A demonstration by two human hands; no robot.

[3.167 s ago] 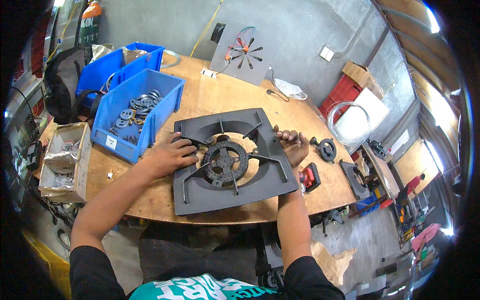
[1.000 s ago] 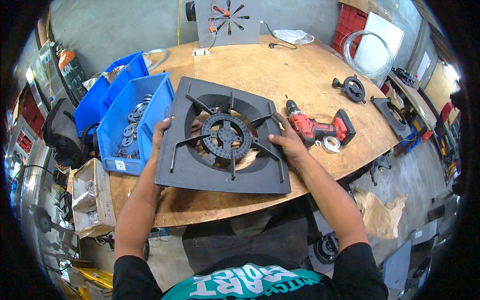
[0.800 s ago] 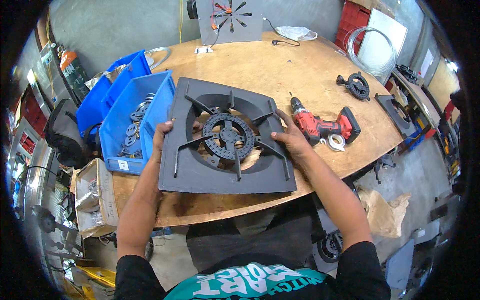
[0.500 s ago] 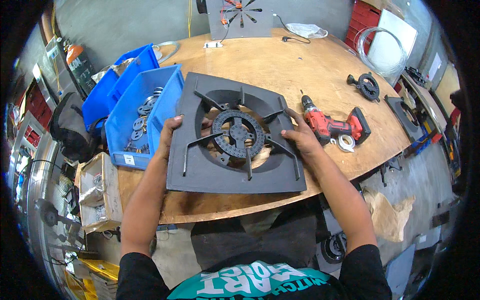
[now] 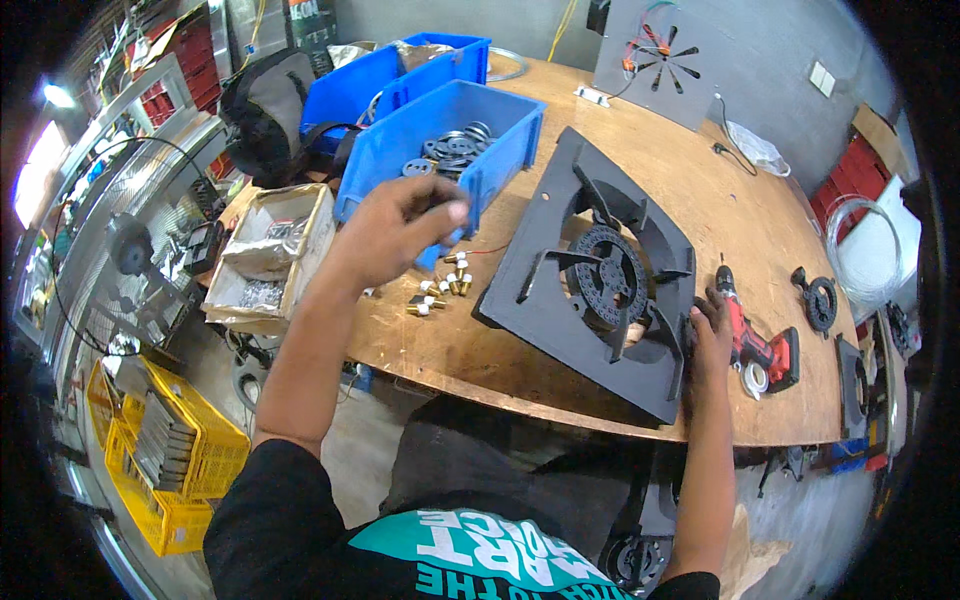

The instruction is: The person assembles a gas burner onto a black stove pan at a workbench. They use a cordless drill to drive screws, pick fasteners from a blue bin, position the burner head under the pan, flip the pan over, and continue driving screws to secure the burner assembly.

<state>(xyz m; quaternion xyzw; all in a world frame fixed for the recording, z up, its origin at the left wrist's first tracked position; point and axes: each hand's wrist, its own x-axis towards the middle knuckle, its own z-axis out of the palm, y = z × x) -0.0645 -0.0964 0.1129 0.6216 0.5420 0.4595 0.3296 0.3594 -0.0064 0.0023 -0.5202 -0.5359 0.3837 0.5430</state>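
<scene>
I see the round wooden table first, and everything else sits relative to the black stove top lying flat near its front edge. Left of the stove top stands a blue bin of dark metal rings. Just right of it lies a red drill. My right hand rests against the stove top's right edge — fingers spread on the rim, not clenched around it. My left hand hovers left of the stove top, fingers loosely curled and holding nothing I can make out, above a few small brass fittings.
</scene>
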